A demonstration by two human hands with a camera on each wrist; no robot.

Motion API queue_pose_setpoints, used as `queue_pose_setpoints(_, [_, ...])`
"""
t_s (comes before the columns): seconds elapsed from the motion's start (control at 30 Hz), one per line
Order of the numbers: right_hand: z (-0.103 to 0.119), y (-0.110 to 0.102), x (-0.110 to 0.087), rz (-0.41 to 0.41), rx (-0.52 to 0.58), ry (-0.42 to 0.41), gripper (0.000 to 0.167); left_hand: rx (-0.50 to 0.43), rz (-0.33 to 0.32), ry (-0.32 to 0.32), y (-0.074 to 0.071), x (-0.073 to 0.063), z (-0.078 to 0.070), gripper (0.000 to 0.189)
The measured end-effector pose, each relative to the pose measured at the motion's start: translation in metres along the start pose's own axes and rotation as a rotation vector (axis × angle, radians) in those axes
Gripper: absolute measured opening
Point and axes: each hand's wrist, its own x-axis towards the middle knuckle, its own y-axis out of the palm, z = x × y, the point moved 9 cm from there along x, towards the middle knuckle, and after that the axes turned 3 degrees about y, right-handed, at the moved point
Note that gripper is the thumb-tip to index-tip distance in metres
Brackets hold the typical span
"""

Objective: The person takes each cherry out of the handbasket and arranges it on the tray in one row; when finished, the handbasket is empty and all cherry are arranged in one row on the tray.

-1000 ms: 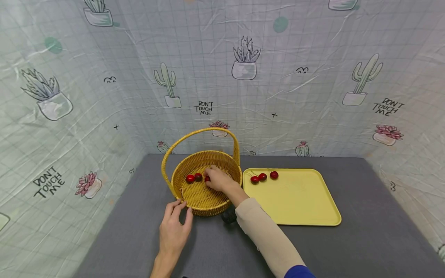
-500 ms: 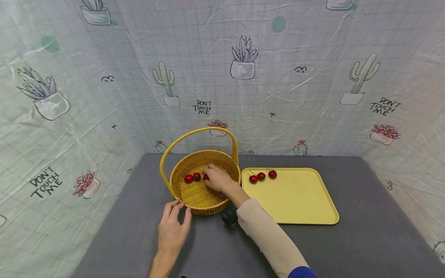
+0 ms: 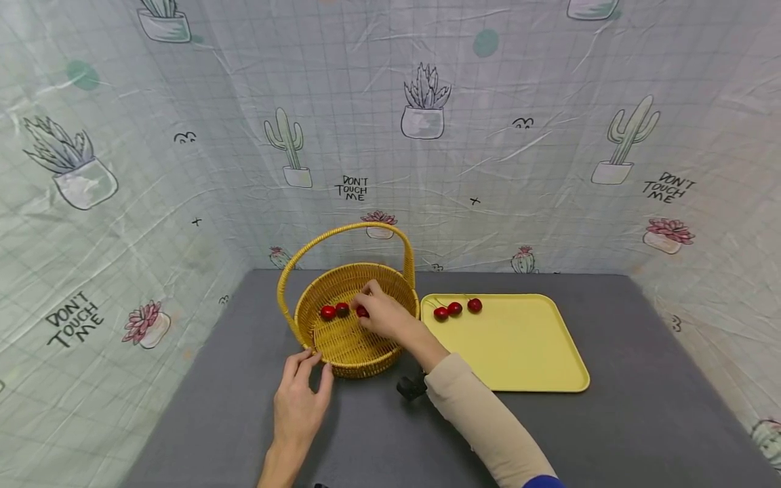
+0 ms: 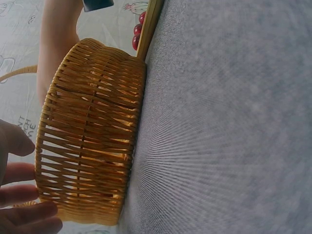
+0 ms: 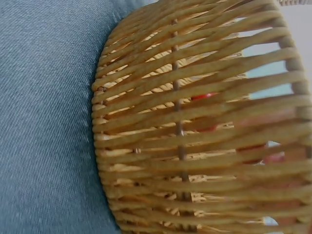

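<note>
A round yellow wicker basket with a tall arched handle stands on the grey table. Inside it my right hand reaches down and pinches a dark red cherry, partly hidden by the fingers. Two more cherries lie side by side left of that hand. The fingertips of my left hand rest at the basket's near left rim, with the fingers loosely bent. From the left wrist view, those fingers touch the rim along the woven wall. Weave mostly hides the right hand in the right wrist view.
A yellow tray lies right of the basket, bearing three stemmed cherries near its far left corner. Under the right forearm shows a black object. A cactus-printed curtain hangs behind and beside the table.
My right hand has risen slightly within the basket, the cherry staying between its fingertips. The left hand keeps its place at the rim. The whole head view has shifted a little.
</note>
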Motion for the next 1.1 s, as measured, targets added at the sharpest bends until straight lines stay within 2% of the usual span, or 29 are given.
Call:
queue_pose_setpoints(0.37, [0.003,-0.017,-0.018,-0.033,0.007,-0.052,0.021,-0.002,0.009,-0.016,0.0,0.001,0.001,0.023])
queue_pose_setpoints(0.63, [-0.005,-0.031,-0.031,-0.076,0.042,-0.015,0.031,-0.01,0.009,-0.019,0.0,0.0,0.0,0.023])
queue_pose_setpoints(1.1, [-0.019,-0.059,-0.061,-0.117,0.189,0.007,0.034,-0.023,0.003,-0.012,0.0,0.0,0.001,0.022])
